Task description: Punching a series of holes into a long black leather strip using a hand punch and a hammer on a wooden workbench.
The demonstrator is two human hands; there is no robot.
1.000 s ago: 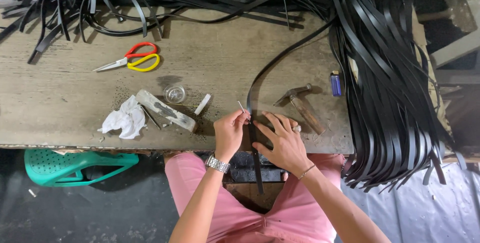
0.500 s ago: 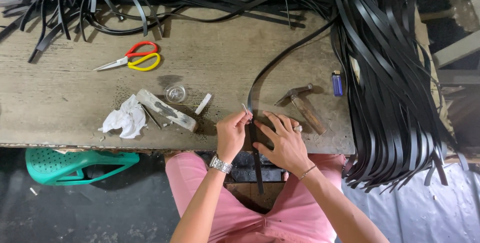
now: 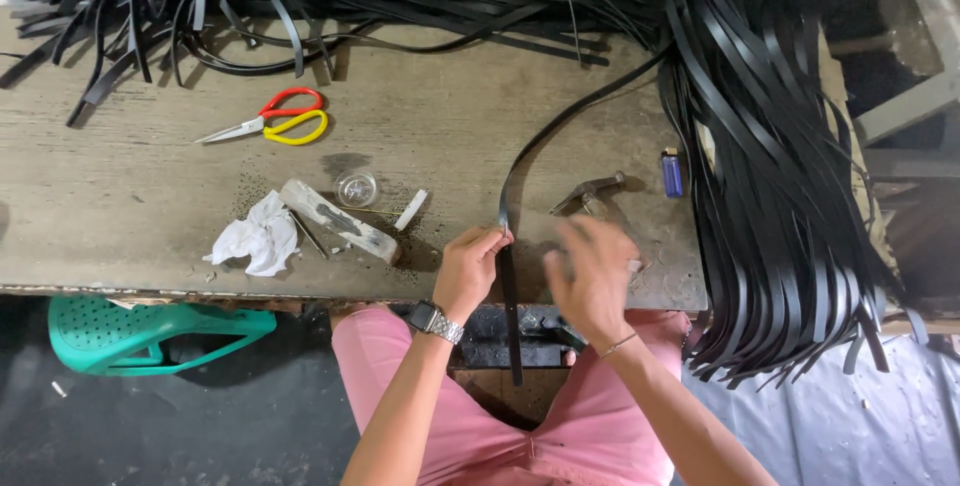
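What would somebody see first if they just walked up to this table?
The huge heap of long black straps spilling over the right end of the worn wooden table. Next, the red-and-yellow-handled scissors lying at the left. At the near edge, the left hand pinches one black strap, with the blurred right hand beside it.

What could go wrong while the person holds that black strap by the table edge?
The strap hangs over the table edge, pinched only by the left hand, so it might slip down if that grip loosens. The right hand is blurred close beside the hammer and could bump it. The big pile of black strips droops off the table's right side and might slide off.
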